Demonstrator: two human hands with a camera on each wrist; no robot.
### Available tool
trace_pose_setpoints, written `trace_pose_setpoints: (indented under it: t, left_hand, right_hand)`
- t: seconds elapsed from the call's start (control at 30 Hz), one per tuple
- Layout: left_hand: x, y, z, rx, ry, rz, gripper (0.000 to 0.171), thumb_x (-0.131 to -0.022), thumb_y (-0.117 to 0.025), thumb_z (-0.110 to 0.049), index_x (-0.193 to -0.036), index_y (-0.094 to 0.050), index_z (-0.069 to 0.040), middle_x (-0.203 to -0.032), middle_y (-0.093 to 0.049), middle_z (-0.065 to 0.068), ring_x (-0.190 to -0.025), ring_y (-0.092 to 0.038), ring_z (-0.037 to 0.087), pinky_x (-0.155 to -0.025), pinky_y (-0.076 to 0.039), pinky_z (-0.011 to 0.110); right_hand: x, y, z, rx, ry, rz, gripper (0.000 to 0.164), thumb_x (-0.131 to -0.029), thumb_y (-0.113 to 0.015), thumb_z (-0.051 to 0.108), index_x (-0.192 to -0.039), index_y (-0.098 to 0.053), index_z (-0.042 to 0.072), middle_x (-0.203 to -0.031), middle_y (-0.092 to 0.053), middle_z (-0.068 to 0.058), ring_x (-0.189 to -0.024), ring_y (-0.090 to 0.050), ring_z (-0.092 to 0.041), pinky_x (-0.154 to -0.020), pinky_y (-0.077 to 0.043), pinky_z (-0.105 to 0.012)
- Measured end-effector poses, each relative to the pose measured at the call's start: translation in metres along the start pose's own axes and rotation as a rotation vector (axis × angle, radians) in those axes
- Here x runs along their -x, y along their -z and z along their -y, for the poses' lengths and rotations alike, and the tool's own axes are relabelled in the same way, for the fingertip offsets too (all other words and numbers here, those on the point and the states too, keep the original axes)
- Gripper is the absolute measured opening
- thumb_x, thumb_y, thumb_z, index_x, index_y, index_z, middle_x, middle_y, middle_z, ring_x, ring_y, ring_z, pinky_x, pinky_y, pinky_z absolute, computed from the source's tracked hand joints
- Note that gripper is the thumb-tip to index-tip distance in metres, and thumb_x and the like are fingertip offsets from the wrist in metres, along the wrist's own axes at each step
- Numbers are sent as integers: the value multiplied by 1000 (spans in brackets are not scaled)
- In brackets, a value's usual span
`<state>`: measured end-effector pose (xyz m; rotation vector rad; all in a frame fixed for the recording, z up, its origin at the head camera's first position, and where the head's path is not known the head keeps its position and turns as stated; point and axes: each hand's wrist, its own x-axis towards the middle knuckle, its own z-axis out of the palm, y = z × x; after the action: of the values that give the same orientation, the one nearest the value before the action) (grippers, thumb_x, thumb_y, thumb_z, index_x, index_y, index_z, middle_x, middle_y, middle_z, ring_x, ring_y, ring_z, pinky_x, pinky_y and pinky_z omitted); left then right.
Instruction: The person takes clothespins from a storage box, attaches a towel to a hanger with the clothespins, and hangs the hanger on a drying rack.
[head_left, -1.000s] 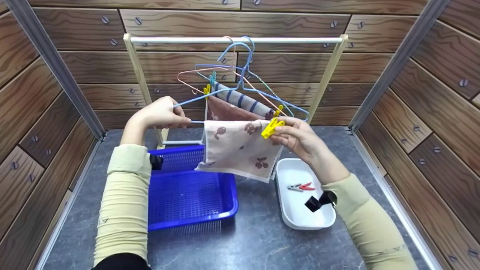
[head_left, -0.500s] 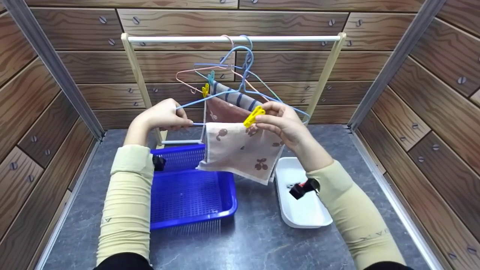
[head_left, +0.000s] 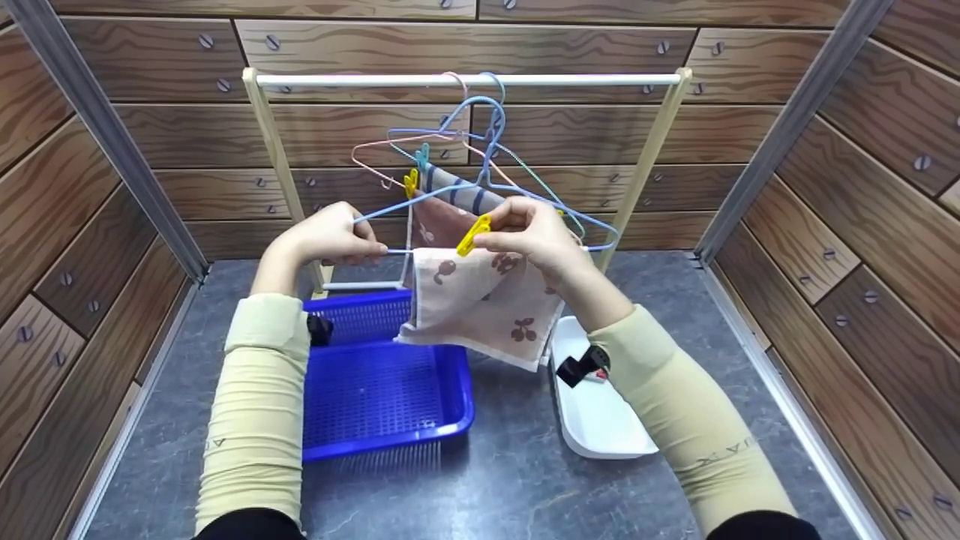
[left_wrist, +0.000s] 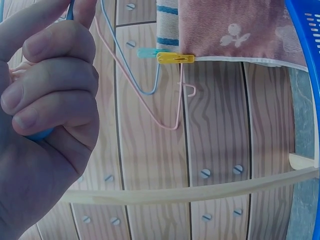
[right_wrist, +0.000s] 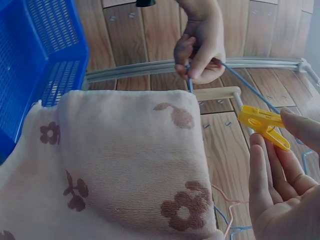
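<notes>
My left hand (head_left: 334,234) grips the left end of a blue wire hanger (head_left: 420,199), fingers curled round it. Over the hanger's lower bar is folded a pale pink towel (head_left: 480,300) with brown flower and cherry prints. Between thumb and fingers my right hand (head_left: 536,236) pinches a yellow clothespin (head_left: 473,235), just above the towel's top edge near its left part. In the right wrist view the clothespin (right_wrist: 264,126) is apart from the towel (right_wrist: 130,160). The left wrist view shows the curled fingers (left_wrist: 55,87) of my left hand.
Behind, a white rail (head_left: 360,79) carries a pink hanger (head_left: 367,150) and another blue one, with a brownish towel (head_left: 442,221) and a striped towel (head_left: 469,196) clipped on. Below are a blue basket (head_left: 461,409) and a white tray (head_left: 600,427) holding a red clothespin.
My right hand has moved left along the towel's top edge with the yellow clothespin, from its right corner toward the left one. My left hand keeps its grip on the hanger, almost in place.
</notes>
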<state>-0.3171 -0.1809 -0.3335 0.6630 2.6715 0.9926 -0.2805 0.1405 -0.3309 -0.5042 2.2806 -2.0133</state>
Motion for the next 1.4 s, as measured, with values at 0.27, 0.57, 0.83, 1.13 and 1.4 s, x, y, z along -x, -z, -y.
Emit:
trace_pose_setpoints:
  t: [0.27,0.57,0.83,1.13,1.4]
  left_hand:
    - [0,-3,0,-3,-14,2,27,-95,-74,-20,-75,-77,-1,-53,-57,-16,-47,-46,-1,-48,-37,17]
    - [-1,-2,0,-2,-25,-4,28,-95,-74,-19,-75,-76,0,-53,-56,-16,-48,-47,-1,-49,-38,17]
    - [-2,-4,0,-3,-20,12,28,-96,-73,-20,-79,-77,3,-55,-60,-15,-49,-50,0,-48,-40,16]
    - [-1,-4,1,-8,-22,21,31,-96,-72,-18,-86,-77,11,-55,-60,-17,-49,-50,-2,-49,-41,15]
    - [-1,-6,0,-26,-39,22,30,-97,-70,-18,-85,-78,9,-54,-58,-18,-49,-49,-2,-49,-40,16]
  right_hand:
    - [-10,-17,-7,113,124,-85,19,-81,-89,2,-88,-72,8,-84,-75,4,-75,-71,-8,-70,-59,-20]
    - [-23,-32,-10,248,200,-66,18,-83,-89,4,-93,-77,-5,-91,-79,-14,-74,-69,-1,-72,-59,-17]
    - [-27,-48,-13,416,305,-4,17,-87,-87,5,-95,-77,-6,-96,-79,-21,-76,-71,-9,-72,-59,-18]
    - [-28,-54,-14,525,365,33,15,-90,-84,9,-96,-78,-4,-95,-80,-17,-83,-76,-27,-79,-64,-34]
    - [-31,-55,-13,539,381,80,13,-90,-84,6,-95,-79,-4,-94,-80,-18,-85,-77,-29,-82,-64,-36]
